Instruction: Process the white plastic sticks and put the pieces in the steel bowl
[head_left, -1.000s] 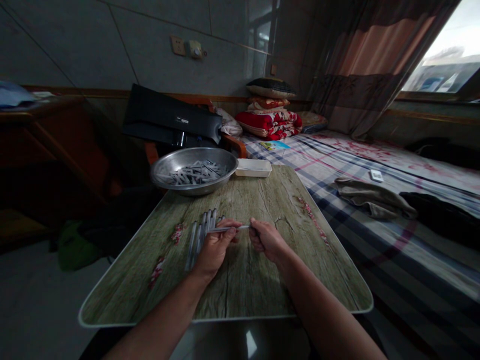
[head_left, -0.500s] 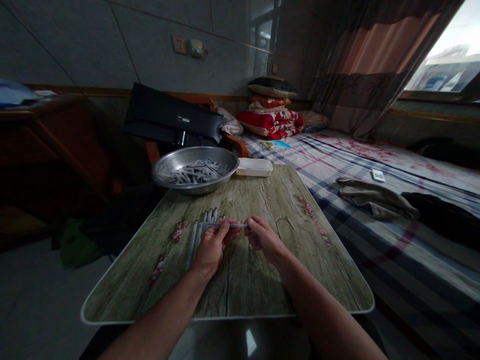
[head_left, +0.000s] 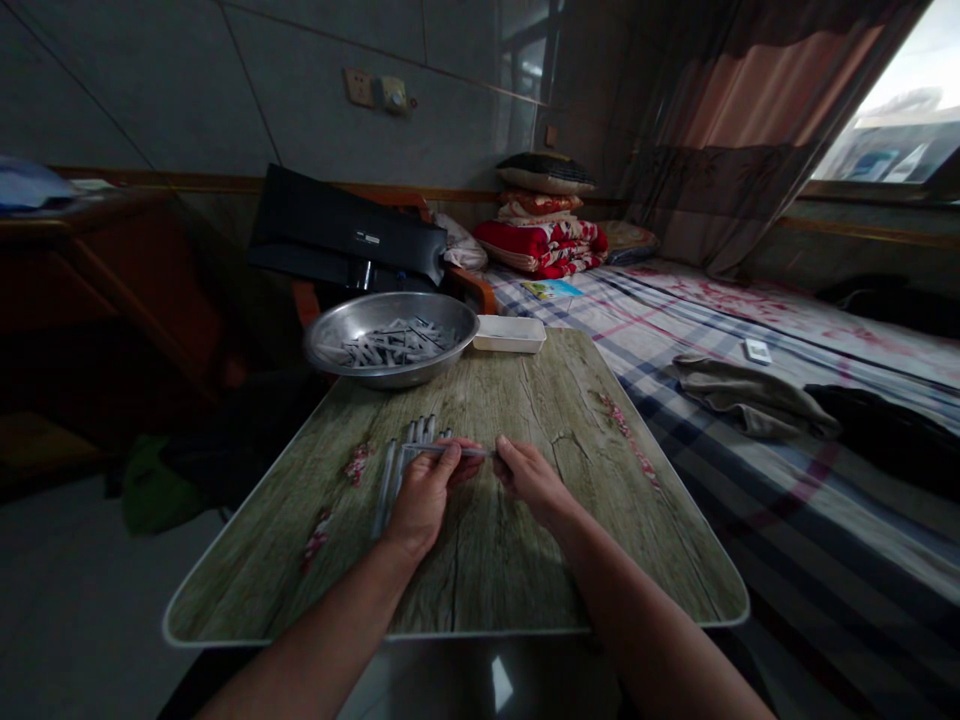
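My left hand (head_left: 427, 490) and my right hand (head_left: 529, 478) meet over the middle of a wood-patterned table (head_left: 510, 560). Between them they pinch a thin grey pen-like tube (head_left: 450, 451), held level, the left fingers round its middle and the right fingertips at its right end. Just left of my left hand lies a row of several similar grey tubes (head_left: 397, 462), side by side on the table.
A metal bowl (head_left: 390, 338) with several grey pieces stands at the table's far left corner, a shallow white tray (head_left: 510, 333) beside it. A bed with a checked sheet (head_left: 750, 420), folded cloths and stacked bedding lies to the right. A black monitor (head_left: 345, 235) leans behind the bowl.
The hands have drawn slightly closer together along the tube, which now sits more level. The view shifted a little; nothing else moved.
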